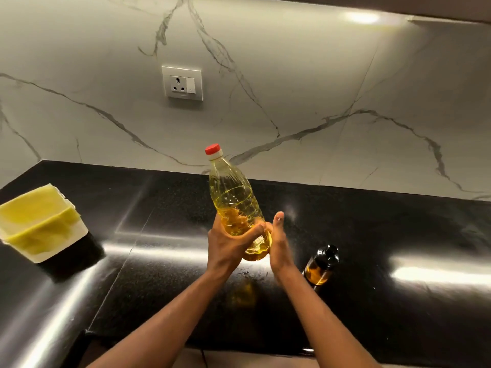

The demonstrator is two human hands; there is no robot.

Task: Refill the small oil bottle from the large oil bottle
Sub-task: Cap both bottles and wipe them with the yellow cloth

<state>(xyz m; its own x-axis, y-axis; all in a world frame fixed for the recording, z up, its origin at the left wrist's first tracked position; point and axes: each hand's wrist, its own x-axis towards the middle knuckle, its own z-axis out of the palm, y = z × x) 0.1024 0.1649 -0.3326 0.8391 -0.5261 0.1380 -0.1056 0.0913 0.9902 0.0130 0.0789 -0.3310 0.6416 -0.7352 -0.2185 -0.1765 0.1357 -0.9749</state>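
A glossy black worktop (pixel 398 235) runs below a marble wall (pixel 292 75). Nearest, the left hand (pixel 225 248) wraps round the lower part of the large oil bottle (pixel 232 192), held clear of the surface with its red cap (pixel 212 149) on. The right hand (pixel 279 243) lies flat against the bottle's side, thumb up. The small oil bottle (pixel 322 264) stands just right of it.

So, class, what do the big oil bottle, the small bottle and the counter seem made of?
Big oil bottle: clear, thin plastic, going by its moulded ribs. Small bottle: glossy amber glass or plastic, unclear which. Counter: polished black stone, likely granite, speckled and mirror-shiny.
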